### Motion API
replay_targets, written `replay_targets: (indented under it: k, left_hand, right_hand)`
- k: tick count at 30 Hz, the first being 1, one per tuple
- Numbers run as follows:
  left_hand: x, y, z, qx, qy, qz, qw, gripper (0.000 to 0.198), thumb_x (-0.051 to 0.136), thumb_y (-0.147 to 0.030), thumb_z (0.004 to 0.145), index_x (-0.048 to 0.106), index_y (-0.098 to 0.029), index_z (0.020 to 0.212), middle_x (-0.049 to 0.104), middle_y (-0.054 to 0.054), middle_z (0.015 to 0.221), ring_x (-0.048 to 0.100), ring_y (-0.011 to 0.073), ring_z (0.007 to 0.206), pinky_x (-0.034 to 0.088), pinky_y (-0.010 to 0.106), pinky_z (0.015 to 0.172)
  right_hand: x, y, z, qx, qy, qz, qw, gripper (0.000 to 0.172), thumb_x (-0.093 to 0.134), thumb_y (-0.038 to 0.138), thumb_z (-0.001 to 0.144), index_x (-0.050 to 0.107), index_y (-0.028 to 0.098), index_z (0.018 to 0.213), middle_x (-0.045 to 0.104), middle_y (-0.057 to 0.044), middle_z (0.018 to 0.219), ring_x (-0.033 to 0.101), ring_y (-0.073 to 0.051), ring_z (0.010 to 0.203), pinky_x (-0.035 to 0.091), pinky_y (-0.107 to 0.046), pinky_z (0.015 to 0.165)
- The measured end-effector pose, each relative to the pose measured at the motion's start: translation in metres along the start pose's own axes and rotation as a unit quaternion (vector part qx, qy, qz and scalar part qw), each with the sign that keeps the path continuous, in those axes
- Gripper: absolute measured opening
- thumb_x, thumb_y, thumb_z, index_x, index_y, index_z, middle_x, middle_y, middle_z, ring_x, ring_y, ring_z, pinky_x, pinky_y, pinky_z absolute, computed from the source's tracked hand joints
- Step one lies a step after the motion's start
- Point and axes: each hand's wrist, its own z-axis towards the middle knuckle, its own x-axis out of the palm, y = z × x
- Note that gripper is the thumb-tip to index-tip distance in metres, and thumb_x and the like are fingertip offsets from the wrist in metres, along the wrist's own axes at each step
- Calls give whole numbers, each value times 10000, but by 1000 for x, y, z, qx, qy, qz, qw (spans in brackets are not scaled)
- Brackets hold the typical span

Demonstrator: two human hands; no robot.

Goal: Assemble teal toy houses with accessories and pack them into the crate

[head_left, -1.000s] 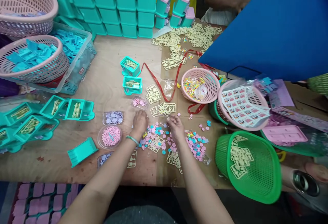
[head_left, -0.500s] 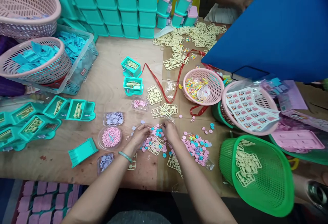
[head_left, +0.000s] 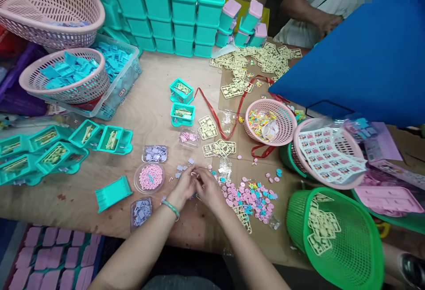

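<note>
My left hand (head_left: 184, 185) and my right hand (head_left: 208, 188) meet fingertip to fingertip over the left edge of a heap of small pink and blue plastic pieces (head_left: 252, 196) on the wooden table (head_left: 146, 104). Both hands have their fingers curled together in a pinch on something too small to make out. A green bangle (head_left: 171, 206) sits on my left wrist. Just left of the hands stand a round dish of pink pieces (head_left: 150, 177) and two clear tubs of lilac pieces (head_left: 154, 153). Cream part frames (head_left: 219, 147) lie just beyond the hands.
Teal trays (head_left: 49, 148) lie at the left, stacked teal boxes (head_left: 172, 11) at the back, pink baskets (head_left: 68, 77) at far left. A pink basket of coloured bits (head_left: 269, 121), a sticker sheet (head_left: 328, 155) and a green basket (head_left: 338, 232) stand at right. Another person (head_left: 318, 11) stands behind a blue board (head_left: 365, 55).
My two hands have drawn back toward me and come together, from reaching apart near the cream frames to pinching at one spot. The camera view has shifted, moving everything rightward and downward.
</note>
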Motion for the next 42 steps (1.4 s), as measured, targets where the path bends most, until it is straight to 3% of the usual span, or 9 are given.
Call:
replay_targets:
  k: [3, 7, 12, 16, 20, 22, 27, 34, 42]
  left_hand:
    - [-8, -9, -8, -16, -26, 4, 1000, 164, 576, -163, 924, 654, -126, 784, 701, 51, 699, 665, 126, 606, 561, 223, 639]
    - [-18, -25, -20, -37, -44, 25, 998, 180, 510, -108, 937, 688, -91, 918, 717, 78, 714, 666, 127, 583, 562, 216, 578]
    - [-19, -27, -27, -37, -40, 40, 998, 287, 508, 40, 789, 702, -84, 960, 764, 121, 889, 729, 144, 749, 603, 227, 724]
    - [-20, -21, -28, -34, -43, 47, 997, 371, 496, 81, 701, 721, -77, 951, 771, 142, 970, 744, 196, 945, 595, 305, 911]
    - [-27, -21, -31, -32, -56, 49, 997, 235, 539, -28, 812, 732, -81, 936, 777, 154, 960, 747, 208, 915, 609, 319, 871]
    - [-32, -23, -32, -30, -61, 48, 996, 204, 542, -86, 864, 734, -79, 935, 778, 154, 939, 748, 207, 867, 617, 314, 826]
    - [-34, -21, -31, -36, -47, 40, 997, 235, 507, -174, 943, 724, -87, 965, 775, 155, 955, 749, 205, 858, 616, 321, 823]
    - [-19, -16, -21, -35, -26, 15, 999, 337, 434, -299, 999, 702, -95, 995, 756, 178, 1069, 724, 254, 1065, 567, 393, 979]
    - [-18, -27, -18, -16, -7, -18, 1000, 367, 449, -348, 991, 669, -89, 1129, 713, 198, 1198, 680, 280, 1172, 551, 417, 991]
  right_hand:
    - [-8, -3, -6, 4, -46, -3, 999, 262, 493, 201, 947, 684, 220, 1125, 701, -97, 1167, 640, -219, 1126, 504, -384, 1000]
    - [-41, -51, -8, 116, -131, -84, 981, 201, 509, 226, 904, 695, 190, 972, 704, -98, 962, 661, -242, 913, 530, -390, 856]
    - [-62, -91, -4, 125, -117, -175, 970, 224, 476, 177, 879, 691, 192, 941, 688, -106, 957, 631, -257, 928, 500, -400, 876]
    - [-52, -84, 9, 80, -88, -237, 964, 226, 505, 189, 913, 706, 184, 1017, 681, -118, 1018, 591, -277, 984, 480, -412, 900]
    - [-40, -76, 19, -2, 29, -255, 967, 203, 564, 213, 937, 720, 227, 1066, 672, -93, 1106, 563, -268, 1035, 463, -393, 914]
    - [-43, -78, 17, 11, 40, -273, 961, 172, 581, 214, 932, 725, 226, 1025, 669, -91, 1084, 559, -270, 1017, 461, -392, 898]
    - [-58, -87, 1, 60, -28, -302, 951, 196, 536, 170, 942, 704, 197, 1038, 653, -110, 1067, 559, -269, 994, 463, -379, 885]
    - [-24, -77, 18, 26, 77, -250, 965, 328, 513, 67, 896, 677, 210, 1142, 637, -105, 1127, 563, -243, 1046, 461, -332, 905]
    - [-20, -79, 40, 55, 101, -181, 977, 136, 593, 78, 813, 663, 192, 836, 625, -67, 936, 563, -193, 854, 462, -297, 812]
